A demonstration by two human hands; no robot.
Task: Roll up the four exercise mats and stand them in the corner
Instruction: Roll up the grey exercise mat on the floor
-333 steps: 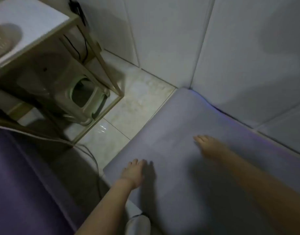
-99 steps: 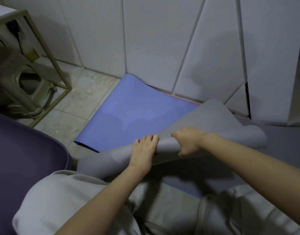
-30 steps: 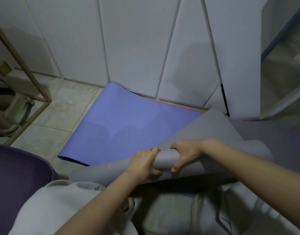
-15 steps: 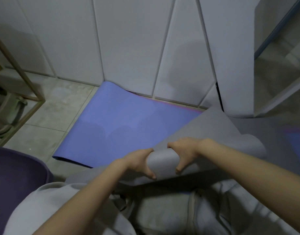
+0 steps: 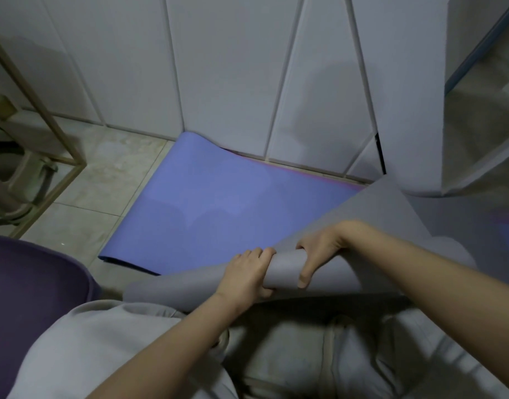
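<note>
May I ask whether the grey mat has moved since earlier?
Yes: the grey mat has peeled back from the wall toward the person, rolled in left hand and right hand, baring the blue mat.

Floor (image 5: 83, 220): pale tile, grout lines showing, open patch beyond and left of the left hand (image 5: 244, 272). Blue mat (image 5: 218, 208) lies flat on it just beyond both hands; its far end curls up against the wall. Pink edge (image 5: 305, 171) peeks out under it along the wall. Grey mat (image 5: 377, 214), part-rolled, overlaps the blue one and spreads on past the right hand (image 5: 319, 249). Purple mat (image 5: 25, 283) lies left of the left hand, nearer the body. Far left: a metal-framed stand (image 5: 47, 116) on the tile, pale stool (image 5: 20, 180) beneath it.
</note>
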